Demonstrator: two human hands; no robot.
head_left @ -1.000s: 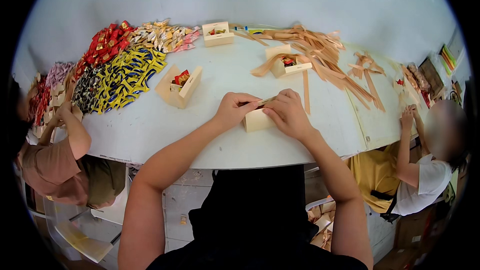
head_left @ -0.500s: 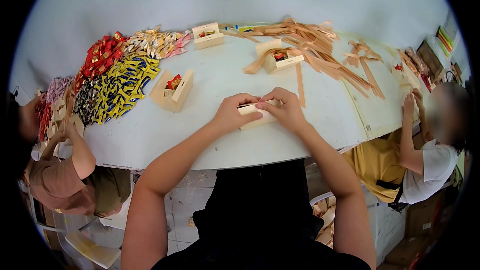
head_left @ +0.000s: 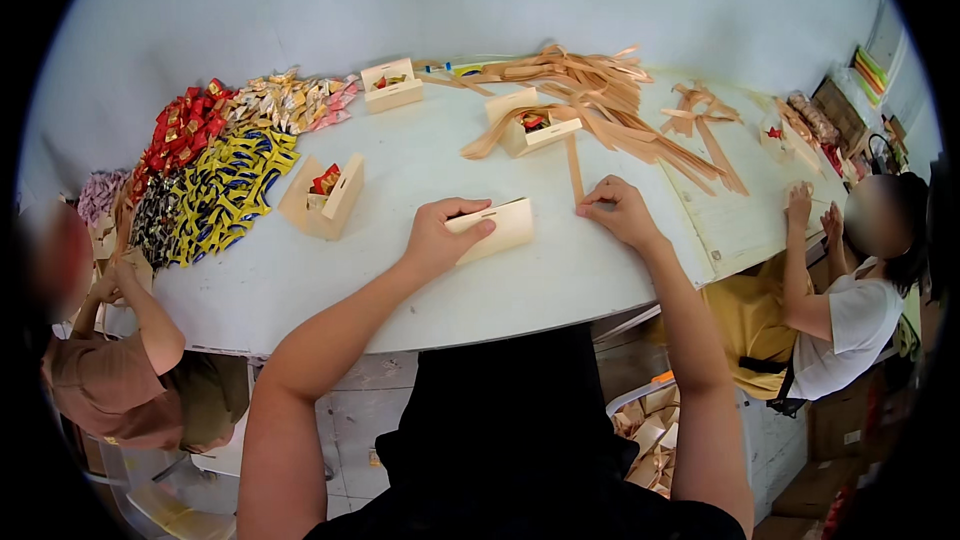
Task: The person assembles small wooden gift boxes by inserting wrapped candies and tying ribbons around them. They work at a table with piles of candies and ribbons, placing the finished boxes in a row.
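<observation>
My left hand (head_left: 440,236) is closed round the left end of a small cream box (head_left: 508,224), its thumb across the front side. A slot shows along the box's upper edge. To the right, my right hand (head_left: 622,212) pinches the lower end of a tan ribbon (head_left: 575,165) that runs down from the ribbon pile (head_left: 630,130). Behind my hands stand open boxes with wrapped sweets in them: one box (head_left: 343,202) at left, another box (head_left: 550,135) partly under ribbons, and a third box (head_left: 397,95) at the back.
Heaps of wrapped sweets lie at left: red sweets (head_left: 180,130), yellow sweets (head_left: 235,185), dark sweets (head_left: 158,220) and pale sweets (head_left: 280,100). People work at both ends of the white table (head_left: 400,170). A tub of boxes (head_left: 655,435) stands below the table at right.
My right hand has left the box and moved right to the hanging ribbon's end. My left hand still holds the box. The whole view has shifted slightly.
</observation>
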